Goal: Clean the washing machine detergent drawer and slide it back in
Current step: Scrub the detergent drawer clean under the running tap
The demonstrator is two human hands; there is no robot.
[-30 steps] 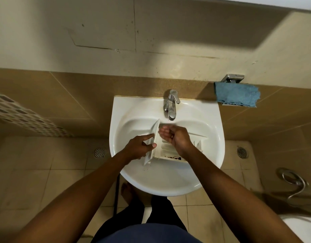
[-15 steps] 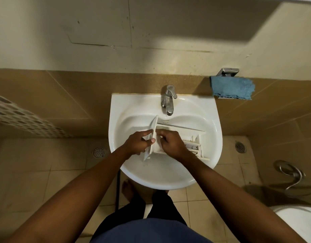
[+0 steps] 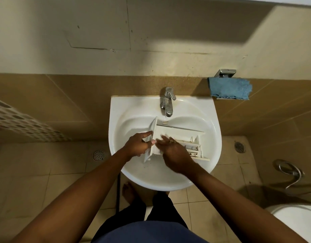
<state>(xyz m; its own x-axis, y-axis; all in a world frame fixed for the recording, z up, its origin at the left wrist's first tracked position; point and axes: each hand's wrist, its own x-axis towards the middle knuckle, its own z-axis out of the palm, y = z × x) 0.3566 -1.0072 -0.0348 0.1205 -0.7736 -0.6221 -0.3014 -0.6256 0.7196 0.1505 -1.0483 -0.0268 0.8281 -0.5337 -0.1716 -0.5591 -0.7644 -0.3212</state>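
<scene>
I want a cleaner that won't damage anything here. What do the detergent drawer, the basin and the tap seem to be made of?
The detergent drawer looks like moulded white plastic, matte, with thin walls and partitions. The basin seems to be glazed white ceramic: glossy, with a thick rounded rim. The tap is metal, probably chrome-plated, given its mirror-like reflections.

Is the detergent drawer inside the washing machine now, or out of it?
Out. The detergent drawer lies in the white sink basin, where the left hand grips its front panel.
</scene>
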